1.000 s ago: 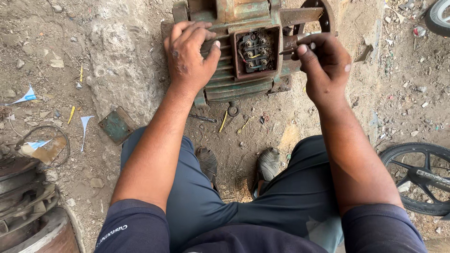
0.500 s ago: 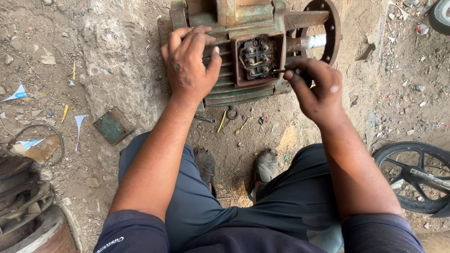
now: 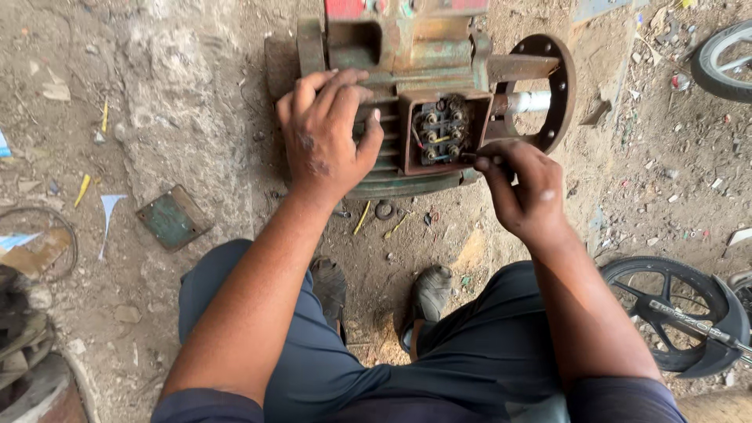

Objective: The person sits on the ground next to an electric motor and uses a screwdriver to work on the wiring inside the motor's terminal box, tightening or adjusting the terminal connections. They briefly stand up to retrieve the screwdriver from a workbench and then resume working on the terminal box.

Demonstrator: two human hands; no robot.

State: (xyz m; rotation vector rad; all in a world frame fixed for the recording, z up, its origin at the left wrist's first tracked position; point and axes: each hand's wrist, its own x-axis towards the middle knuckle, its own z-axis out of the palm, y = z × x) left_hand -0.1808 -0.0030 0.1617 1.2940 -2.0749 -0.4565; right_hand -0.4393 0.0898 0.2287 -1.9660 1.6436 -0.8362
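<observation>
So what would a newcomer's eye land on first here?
The rusty green electric motor at top centre, its open terminal box showing studs and wires. The left hand rests flat on its ribbed casing; the right hand pinches something small at the box's lower right corner. A square green metal cover plate lies on the dirt, left.

One rusty green finned electric motor [image 3: 439,94] with one open terminal box [image 3: 439,131] and one round rusted end flange [image 3: 552,90]. Two bare hands: left hand [image 3: 325,137], right hand [image 3: 525,192]. One flat green square metal cover plate [image 3: 172,218]. Two worn sandalled feet [image 3: 380,294]. One black spoked wheel [image 3: 666,313]. One small metal washer ring [image 3: 384,210] on the dirt.
</observation>
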